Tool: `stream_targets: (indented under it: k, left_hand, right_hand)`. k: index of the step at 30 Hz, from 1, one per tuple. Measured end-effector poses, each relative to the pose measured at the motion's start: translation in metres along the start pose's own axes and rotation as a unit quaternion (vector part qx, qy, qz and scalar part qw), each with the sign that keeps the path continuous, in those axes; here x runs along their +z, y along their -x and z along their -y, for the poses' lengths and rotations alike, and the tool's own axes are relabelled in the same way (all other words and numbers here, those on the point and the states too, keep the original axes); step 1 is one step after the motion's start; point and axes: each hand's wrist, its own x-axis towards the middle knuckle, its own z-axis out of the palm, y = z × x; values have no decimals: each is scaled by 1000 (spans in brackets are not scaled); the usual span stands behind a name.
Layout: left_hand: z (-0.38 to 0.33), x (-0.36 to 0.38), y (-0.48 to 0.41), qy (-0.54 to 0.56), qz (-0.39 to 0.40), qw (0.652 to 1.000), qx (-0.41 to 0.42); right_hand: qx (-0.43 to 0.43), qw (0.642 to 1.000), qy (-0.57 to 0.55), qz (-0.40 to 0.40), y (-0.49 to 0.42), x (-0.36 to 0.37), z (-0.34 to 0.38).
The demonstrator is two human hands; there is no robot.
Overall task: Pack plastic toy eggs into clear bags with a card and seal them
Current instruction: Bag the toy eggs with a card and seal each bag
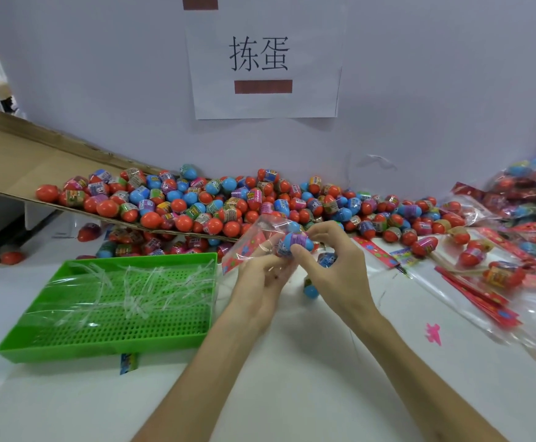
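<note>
- The left hand (260,282) grips a clear bag (253,236) above the counter (292,378), fingers curled round its lower end; a red card (244,254) lies inside.
- The right hand (333,266) pinches a blue egg (296,242) against the bag's right edge.
- The egg pile (228,202) lies behind both hands.
- A green tray (107,349) holding clear strips (139,291) sits just left.
- Packed bags (528,186) are heaped far right.

Location type: hand-packing station in a toy workshop. A printed paper sign (265,59) labels the partition wall (419,90). Below the sign, loose toy eggs (228,202) are heaped in bulk. Lower left of it, a green tray (100,347) holds plastic strips (139,291). Lower right, filled bags (528,186) are stacked.
</note>
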Motion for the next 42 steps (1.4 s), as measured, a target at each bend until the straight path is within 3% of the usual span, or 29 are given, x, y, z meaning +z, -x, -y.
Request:
stream_targets:
  k: [7,16,25,33,38,42]
  left_hand:
    - [-2,4,-5,21,-33,999,27]
    - [-3,5,0,9,-39,999,29]
    - [-7,6,1,25,5,999,27]
    - [-4,7,1,2,27,1000,0]
    - [-3,7,0,1,27,999,25]
    - [-1,4,-1,17,-23,999,32]
  right_hand:
    - [42,999,13,-26,-5,-2,-3]
    - [-61,998,18,-1,0,-1,4]
    - [-16,1000,-5,-11,2,2,3]
    - [84,988,-130,25,-2,0,8]
    - [27,999,-35,-30,-5,-1,5]
    - [-17,998,-62,-28,-2,-4,8]
